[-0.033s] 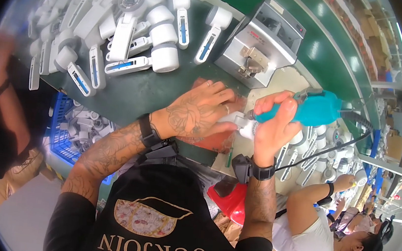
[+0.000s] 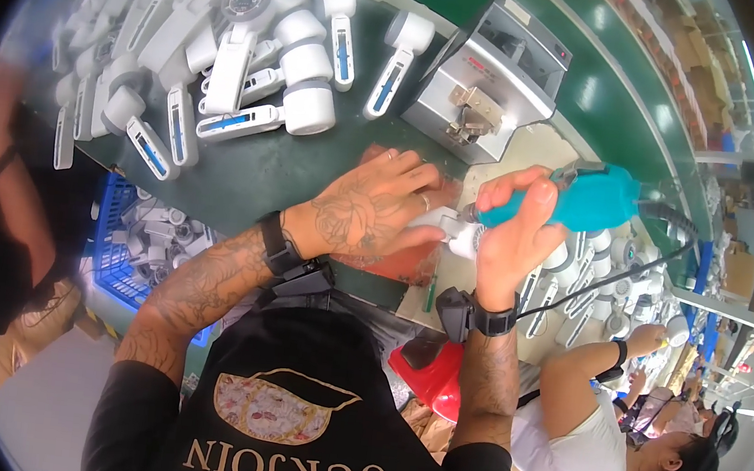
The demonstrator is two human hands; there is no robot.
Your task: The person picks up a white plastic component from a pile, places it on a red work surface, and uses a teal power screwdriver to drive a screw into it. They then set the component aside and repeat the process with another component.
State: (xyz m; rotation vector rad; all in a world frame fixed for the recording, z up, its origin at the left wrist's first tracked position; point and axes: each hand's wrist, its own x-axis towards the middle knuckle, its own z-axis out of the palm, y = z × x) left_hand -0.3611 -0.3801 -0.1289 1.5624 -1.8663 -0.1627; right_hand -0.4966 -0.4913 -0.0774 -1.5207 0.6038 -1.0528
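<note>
My left hand [image 2: 373, 205] is closed on a white handheld fan [image 2: 462, 238], pressing it down over a reddish mat [image 2: 397, 261]. Most of the fan's handle is hidden under my fingers; its round head shows to the right. My right hand [image 2: 522, 233] wraps round a teal electric screwdriver [image 2: 593, 202], held nearly level. The driver's nose points left at the fan, near where handle and head join; whether its bit touches a screw I cannot make out.
Many white fans [image 2: 228, 70] lie heaped at the far left. A grey metal machine [image 2: 492, 81] stands beyond my hands. More fans [image 2: 590, 288] lie at right, below the driver's black cable [image 2: 608, 285]. A blue basket [image 2: 115, 248] holds white parts. Co-workers sit on both sides.
</note>
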